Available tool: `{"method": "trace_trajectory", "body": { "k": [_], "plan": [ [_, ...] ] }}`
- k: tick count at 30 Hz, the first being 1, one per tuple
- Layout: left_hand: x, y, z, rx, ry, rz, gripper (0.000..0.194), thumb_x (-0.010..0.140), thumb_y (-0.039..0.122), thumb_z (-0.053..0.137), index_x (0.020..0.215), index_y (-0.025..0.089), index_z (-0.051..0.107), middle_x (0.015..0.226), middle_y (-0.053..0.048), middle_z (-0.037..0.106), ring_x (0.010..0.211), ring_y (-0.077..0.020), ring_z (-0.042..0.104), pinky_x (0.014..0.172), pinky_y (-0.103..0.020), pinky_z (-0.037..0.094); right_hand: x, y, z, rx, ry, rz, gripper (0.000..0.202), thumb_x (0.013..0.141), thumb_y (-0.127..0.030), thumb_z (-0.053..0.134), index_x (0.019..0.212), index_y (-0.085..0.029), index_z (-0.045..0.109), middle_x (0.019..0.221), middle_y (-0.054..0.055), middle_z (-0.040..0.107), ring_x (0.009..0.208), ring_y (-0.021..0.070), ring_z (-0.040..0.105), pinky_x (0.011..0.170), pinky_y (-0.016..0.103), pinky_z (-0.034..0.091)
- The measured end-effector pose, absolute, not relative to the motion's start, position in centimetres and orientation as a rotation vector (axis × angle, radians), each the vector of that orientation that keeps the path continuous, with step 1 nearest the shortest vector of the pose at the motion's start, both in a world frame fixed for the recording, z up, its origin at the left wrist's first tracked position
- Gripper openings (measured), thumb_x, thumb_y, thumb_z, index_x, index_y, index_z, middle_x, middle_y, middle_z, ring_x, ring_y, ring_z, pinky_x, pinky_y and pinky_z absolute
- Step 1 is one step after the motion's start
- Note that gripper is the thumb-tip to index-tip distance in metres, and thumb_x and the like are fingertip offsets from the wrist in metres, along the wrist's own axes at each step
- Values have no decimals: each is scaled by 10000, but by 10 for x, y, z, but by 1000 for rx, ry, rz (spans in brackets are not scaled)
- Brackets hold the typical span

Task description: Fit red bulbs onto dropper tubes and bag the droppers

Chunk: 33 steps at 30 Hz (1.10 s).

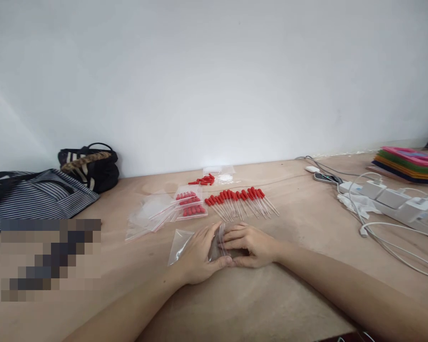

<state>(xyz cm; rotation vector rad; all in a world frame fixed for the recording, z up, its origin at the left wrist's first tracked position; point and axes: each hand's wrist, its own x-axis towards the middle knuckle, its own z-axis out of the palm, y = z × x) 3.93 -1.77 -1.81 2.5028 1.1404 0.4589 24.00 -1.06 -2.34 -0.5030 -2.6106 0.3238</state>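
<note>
A clear plastic zip bag (pixel 179 243) lies flat on the table under my left hand (pixel 199 252). Its mouth, edged with a seal strip, stands up a little between my two hands. My left thumb and fingers grip the bag near that mouth. My right hand (pixel 254 244) has its fingers curled at the same edge, with both thumbs close together. Just beyond my hands lies a row of clear droppers (pixel 242 197) with red rubber bulbs. Left of them are filled zip bags (pixel 191 210) with red bulbs inside, beside a fan of flat clear bags (pixel 148 213).
Loose red bulbs (pixel 204 180) and clear tubes (pixel 224 178) lie near the wall. Right are a power strip with white chargers (pixel 395 199), cables, a phone (pixel 326 178) and stacked coloured sheets (pixel 410 164). A striped bag (pixel 46 194) and a black bag (pixel 107 173) stand left.
</note>
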Motion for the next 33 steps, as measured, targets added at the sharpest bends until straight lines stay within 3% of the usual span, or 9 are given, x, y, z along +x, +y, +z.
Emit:
{"method": "trace_trajectory", "body": {
  "k": [8,10,13,15,18,21,23,27,33],
  "plan": [
    [34,-20,-10,2493,1175,393,742,754,518,496,1338,173,194,1369,-126,321,1243,-284,294,997,-459,283,239,-11,-18,-507,-2757,462,661,754,-422,543,1327,-225,278,1317,86,396,1216,220,337,1020,431,106],
    [28,-19,-8,2510,1177,339,728,766,513,481,1342,177,190,1381,-127,304,1256,-286,271,1005,-467,266,243,-10,-19,-565,-2704,520,760,719,-423,587,1349,-220,215,1327,104,377,1216,233,336,1019,439,120],
    [22,-17,-7,2499,1189,293,657,812,490,409,1340,158,202,1389,-138,288,1262,-279,264,1008,-469,260,248,-9,-22,-645,-2569,647,906,670,-413,641,1370,-184,114,1319,139,373,1192,238,371,985,405,242],
    [20,-17,-7,2502,1162,290,724,777,535,440,1342,154,198,1393,-145,276,1264,-296,253,1011,-482,248,250,-8,-23,-658,-2515,685,928,662,-402,653,1372,-180,99,1336,151,344,1181,237,387,962,391,290],
    [19,-16,-8,2478,1118,316,845,707,586,508,1351,159,165,1402,-141,258,1264,-303,249,1015,-475,248,251,-7,-24,-629,-2516,641,890,653,-394,663,1364,-200,163,1394,142,238,1245,240,294,986,406,271],
    [19,-16,-7,2423,1160,382,628,828,484,392,1343,188,190,1388,-107,301,1250,-252,296,1011,-441,277,252,-6,-24,-618,-2537,621,814,646,-395,670,1333,-215,272,1422,122,166,1276,238,230,998,422,260],
    [20,-16,-7,2431,1169,418,547,850,433,378,1330,217,229,1364,-90,348,1229,-244,333,1000,-442,292,253,-5,-23,-614,-2543,641,750,638,-395,678,1292,-213,360,1418,115,188,1263,239,264,996,423,273],
    [20,-17,-5,2461,1145,385,668,782,489,477,1332,196,234,1366,-113,337,1227,-287,322,985,-466,302,256,-5,-20,-619,-2522,673,646,614,-389,702,1190,-176,501,1400,119,239,1228,240,334,990,388,309],
    [21,-16,-7,2482,1161,366,574,831,429,411,1320,175,248,1366,-116,334,1240,-259,304,1006,-449,272,258,-5,-20,-602,-2467,849,510,638,-371,691,1110,-216,573,1400,89,243,1116,214,473,917,352,399]
  ]
}}
